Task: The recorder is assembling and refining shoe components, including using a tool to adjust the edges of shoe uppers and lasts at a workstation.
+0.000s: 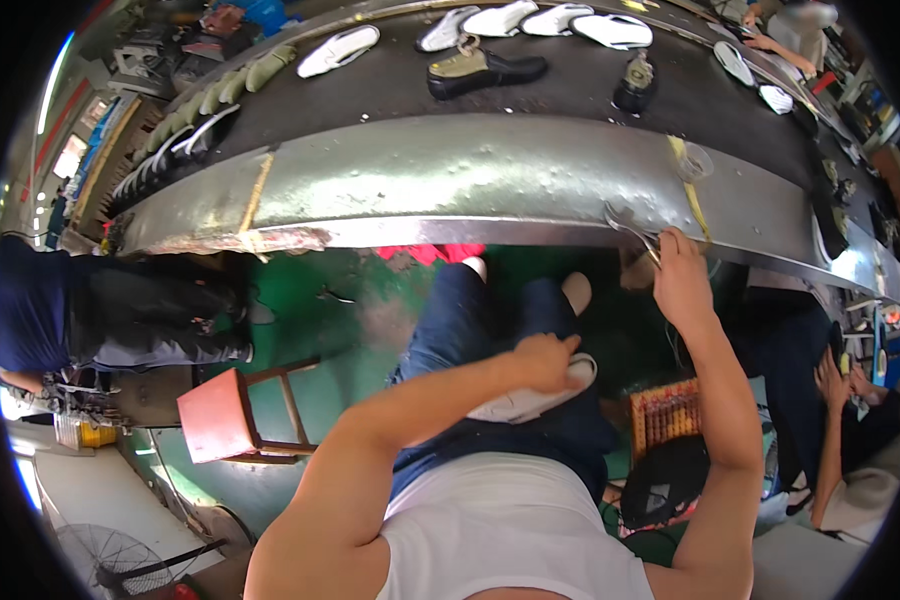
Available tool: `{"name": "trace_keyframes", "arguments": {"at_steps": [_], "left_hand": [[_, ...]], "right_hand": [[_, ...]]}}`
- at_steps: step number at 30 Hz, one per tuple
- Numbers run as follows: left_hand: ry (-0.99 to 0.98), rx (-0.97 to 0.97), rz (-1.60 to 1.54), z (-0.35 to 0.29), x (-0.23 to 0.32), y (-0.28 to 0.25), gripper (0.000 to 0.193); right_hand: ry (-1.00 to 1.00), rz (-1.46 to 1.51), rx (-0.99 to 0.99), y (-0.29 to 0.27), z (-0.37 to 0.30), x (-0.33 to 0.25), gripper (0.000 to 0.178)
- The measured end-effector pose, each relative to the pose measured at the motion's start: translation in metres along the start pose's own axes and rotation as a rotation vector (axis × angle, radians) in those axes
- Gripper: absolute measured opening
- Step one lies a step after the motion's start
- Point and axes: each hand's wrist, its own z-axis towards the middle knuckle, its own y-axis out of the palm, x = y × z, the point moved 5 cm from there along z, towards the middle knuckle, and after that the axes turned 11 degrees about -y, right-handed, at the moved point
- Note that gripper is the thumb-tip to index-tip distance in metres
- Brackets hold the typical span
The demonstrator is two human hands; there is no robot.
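A white shoe (515, 402) lies across my lap, and my left hand (547, 362) is closed over its upper near one end. The underside of that grip is hidden. At the near edge of the metal ledge (450, 170), my right hand (682, 272) grips a metal hand tool (630, 225) with a curved, forked-looking end. That end rests on or just over the ledge; its exact kind is hard to make out. Yellow tape (688, 190) crosses the metal close to my right hand, with a small clear round dish (697, 162) beside it.
Beyond the ledge, a dark belt carries white shoes (502, 18), an olive-and-black shoe (485, 72) and a smaller one (635, 84). A red-seated stool (213, 415) stands left; a woven chair (663, 412) is at my right. Co-workers sit or stand at both sides (825, 400).
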Motion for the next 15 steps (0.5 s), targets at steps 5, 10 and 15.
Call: {"name": "trace_keyframes", "arguments": {"at_steps": [5,10,15], "left_hand": [[0.161,0.129,-0.952,0.026,-0.051,-0.029,0.074],[0.309,0.173,-1.306,-0.041,-0.065,-0.052,0.074],[0.288,0.244,-1.193,-0.044,-0.079,-0.042,0.064]], "right_hand": [[0.351,0.801,0.060,-0.010,-0.047,-0.031,0.022],[0.472,1.265,-0.370,0.009,-0.101,-0.101,0.028],[0.233,1.308,-0.472,0.027,-0.099,-0.139,0.029]]}}
